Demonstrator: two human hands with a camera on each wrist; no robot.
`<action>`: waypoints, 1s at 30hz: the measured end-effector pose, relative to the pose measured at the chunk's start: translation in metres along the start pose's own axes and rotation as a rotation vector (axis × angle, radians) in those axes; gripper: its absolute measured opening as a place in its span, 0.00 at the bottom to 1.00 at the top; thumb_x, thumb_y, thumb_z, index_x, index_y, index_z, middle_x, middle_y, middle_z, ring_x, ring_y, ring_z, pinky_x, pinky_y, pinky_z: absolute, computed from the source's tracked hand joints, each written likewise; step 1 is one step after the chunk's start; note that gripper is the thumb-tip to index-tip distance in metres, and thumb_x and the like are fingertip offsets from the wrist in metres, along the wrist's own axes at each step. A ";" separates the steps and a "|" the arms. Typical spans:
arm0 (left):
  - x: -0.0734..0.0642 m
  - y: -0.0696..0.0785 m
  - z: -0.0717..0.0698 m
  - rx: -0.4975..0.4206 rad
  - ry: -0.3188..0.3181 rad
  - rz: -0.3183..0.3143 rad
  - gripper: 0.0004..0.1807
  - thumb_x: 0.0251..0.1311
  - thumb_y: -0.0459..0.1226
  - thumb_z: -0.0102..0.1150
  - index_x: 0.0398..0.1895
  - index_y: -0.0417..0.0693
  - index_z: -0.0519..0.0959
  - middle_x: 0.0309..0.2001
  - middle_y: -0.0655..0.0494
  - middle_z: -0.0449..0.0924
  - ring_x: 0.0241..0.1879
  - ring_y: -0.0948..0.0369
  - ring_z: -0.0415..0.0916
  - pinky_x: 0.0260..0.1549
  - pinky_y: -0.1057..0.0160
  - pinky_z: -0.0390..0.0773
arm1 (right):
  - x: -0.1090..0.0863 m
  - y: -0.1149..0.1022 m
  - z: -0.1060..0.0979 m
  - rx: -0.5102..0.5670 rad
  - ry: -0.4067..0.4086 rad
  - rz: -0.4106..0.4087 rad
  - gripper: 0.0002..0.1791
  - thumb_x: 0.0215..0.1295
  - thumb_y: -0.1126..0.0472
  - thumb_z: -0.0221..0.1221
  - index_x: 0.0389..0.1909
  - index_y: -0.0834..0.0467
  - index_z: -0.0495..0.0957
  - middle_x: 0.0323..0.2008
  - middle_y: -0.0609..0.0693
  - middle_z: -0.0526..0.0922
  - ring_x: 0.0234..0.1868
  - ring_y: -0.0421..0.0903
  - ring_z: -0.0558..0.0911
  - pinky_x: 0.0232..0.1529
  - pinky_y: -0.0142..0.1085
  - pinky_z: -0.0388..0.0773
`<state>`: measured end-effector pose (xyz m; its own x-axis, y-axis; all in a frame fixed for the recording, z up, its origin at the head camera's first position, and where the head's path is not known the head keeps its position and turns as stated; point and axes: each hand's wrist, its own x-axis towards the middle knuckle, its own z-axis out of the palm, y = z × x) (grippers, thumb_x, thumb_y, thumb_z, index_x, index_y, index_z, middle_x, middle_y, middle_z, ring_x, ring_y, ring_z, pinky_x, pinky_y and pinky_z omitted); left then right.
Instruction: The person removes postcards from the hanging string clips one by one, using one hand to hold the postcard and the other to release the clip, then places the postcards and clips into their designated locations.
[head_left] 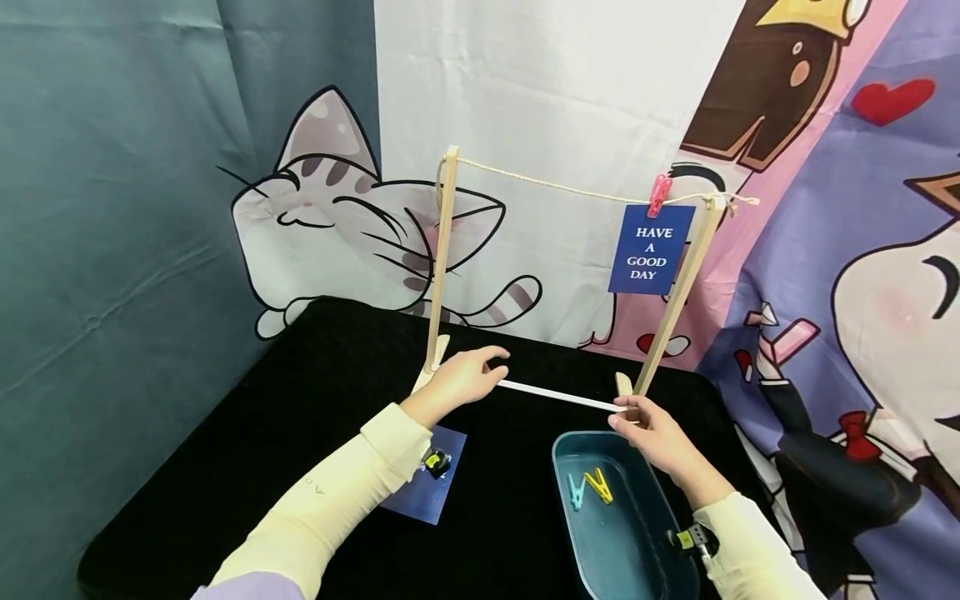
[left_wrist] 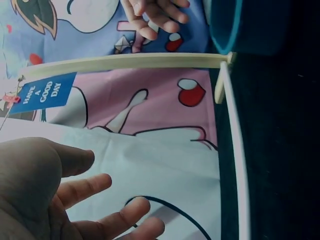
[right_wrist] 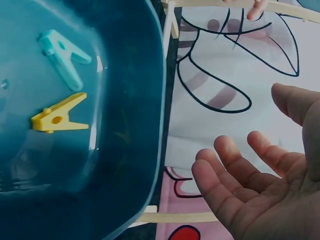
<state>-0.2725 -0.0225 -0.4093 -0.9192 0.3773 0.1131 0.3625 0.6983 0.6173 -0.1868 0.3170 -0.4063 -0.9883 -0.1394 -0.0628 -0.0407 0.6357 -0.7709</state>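
My left hand point(head_left: 467, 375), its fingers loosely bent and holding nothing, is by the foot of the left wooden post point(head_left: 442, 258). The right hand point(head_left: 660, 442) hovers near the foot of the right post point(head_left: 678, 296), over the rim of a blue-green basin point(head_left: 570, 525); in the right wrist view its fingers point(right_wrist: 235, 162) are relaxed and spread. A white rod point(head_left: 558, 394) runs low between the posts, and a string point(head_left: 547, 181) links their tops. From the string hangs a blue "HAVE A GOOD DAY" card point(head_left: 651, 250), held by a pink clothespin point(head_left: 659, 196).
Inside the basin lie a light-blue clothespin point(head_left: 576, 492) and a yellow clothespin point(head_left: 598, 485). Another blue card point(head_left: 423, 492) lies on the black-covered table point(head_left: 247, 467), partly hidden by the left sleeve. Behind hangs a cartoon-printed cloth point(head_left: 555, 75).
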 end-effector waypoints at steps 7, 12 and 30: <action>0.049 0.016 0.000 -0.189 -0.107 0.067 0.23 0.74 0.50 0.52 0.69 0.62 0.73 0.55 0.52 0.82 0.53 0.57 0.79 0.51 0.53 0.79 | 0.001 -0.006 -0.004 -0.002 0.019 -0.012 0.24 0.74 0.55 0.59 0.64 0.64 0.70 0.50 0.63 0.81 0.42 0.46 0.82 0.40 0.35 0.81; 0.082 0.037 -0.004 -0.324 -0.084 0.084 0.23 0.74 0.50 0.54 0.69 0.65 0.72 0.59 0.50 0.80 0.57 0.54 0.78 0.56 0.51 0.78 | -0.003 -0.008 -0.007 -0.004 0.024 -0.028 0.25 0.74 0.55 0.59 0.64 0.64 0.69 0.51 0.62 0.82 0.46 0.51 0.83 0.42 0.37 0.81; 0.143 0.118 -0.006 -0.763 0.072 0.126 0.25 0.73 0.43 0.57 0.72 0.61 0.70 0.51 0.46 0.82 0.48 0.55 0.81 0.48 0.59 0.79 | -0.017 0.000 -0.011 -0.031 -0.014 0.009 0.31 0.74 0.53 0.59 0.72 0.61 0.65 0.58 0.66 0.79 0.55 0.57 0.81 0.53 0.47 0.81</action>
<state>-0.3620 0.1100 -0.3158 -0.8953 0.3670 0.2525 0.2829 0.0305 0.9587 -0.1712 0.3277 -0.3985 -0.9865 -0.1436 -0.0789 -0.0360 0.6600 -0.7504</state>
